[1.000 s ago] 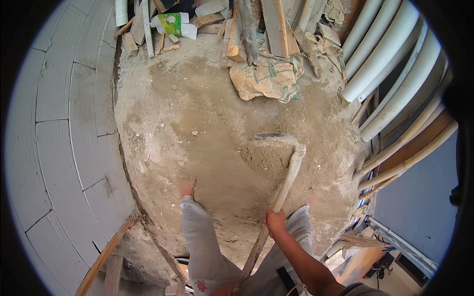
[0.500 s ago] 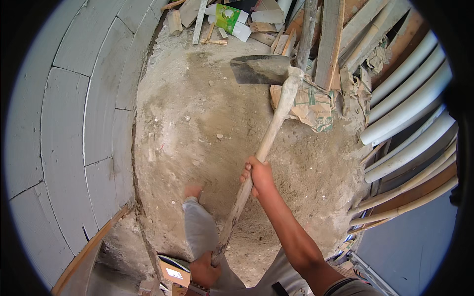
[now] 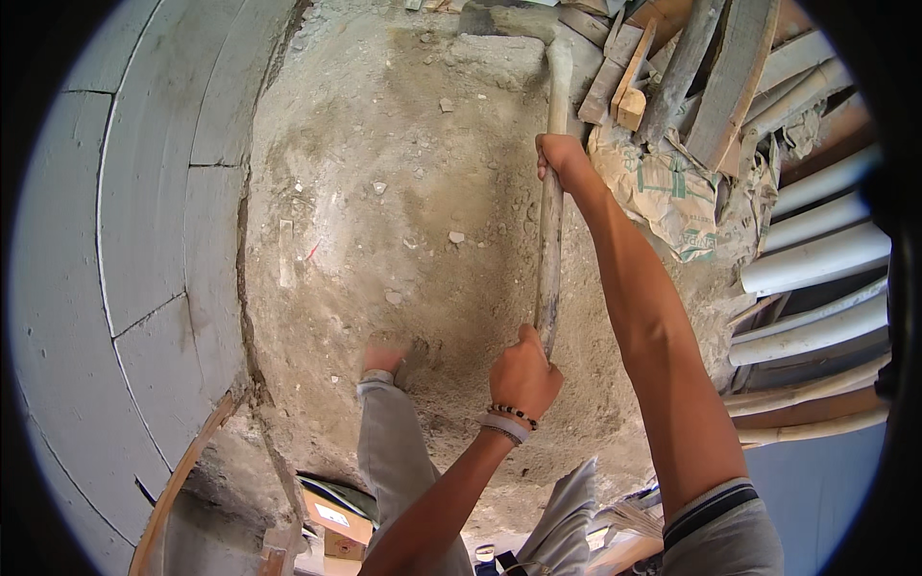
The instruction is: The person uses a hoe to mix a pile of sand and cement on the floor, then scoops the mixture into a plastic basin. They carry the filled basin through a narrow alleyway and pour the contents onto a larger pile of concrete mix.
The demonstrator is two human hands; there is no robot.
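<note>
A long wooden shovel handle (image 3: 550, 240) runs up the middle of the view over a heap of grey sandy soil (image 3: 384, 211). Its blade (image 3: 499, 43), loaded with soil, is lifted at the top edge. My right hand (image 3: 562, 158) grips the handle high up with the arm stretched out. My left hand (image 3: 523, 374), with a bead bracelet at the wrist, grips the handle's lower end. My leg in grey trousers and a bare foot (image 3: 382, 360) stand on the heap just left of the left hand.
A wall of grey blocks (image 3: 125, 221) curves along the left. Wooden planks (image 3: 691, 77), a crumpled paper sack (image 3: 663, 187) and white pipes (image 3: 816, 259) crowd the right and top right. A slanted wooden board (image 3: 182, 475) and a cardboard box (image 3: 331, 523) lie at the bottom.
The shovel has swung upward and away: its loaded blade went from the heap's middle to the top edge. My right hand slid up the handle and the arm stretched out.
</note>
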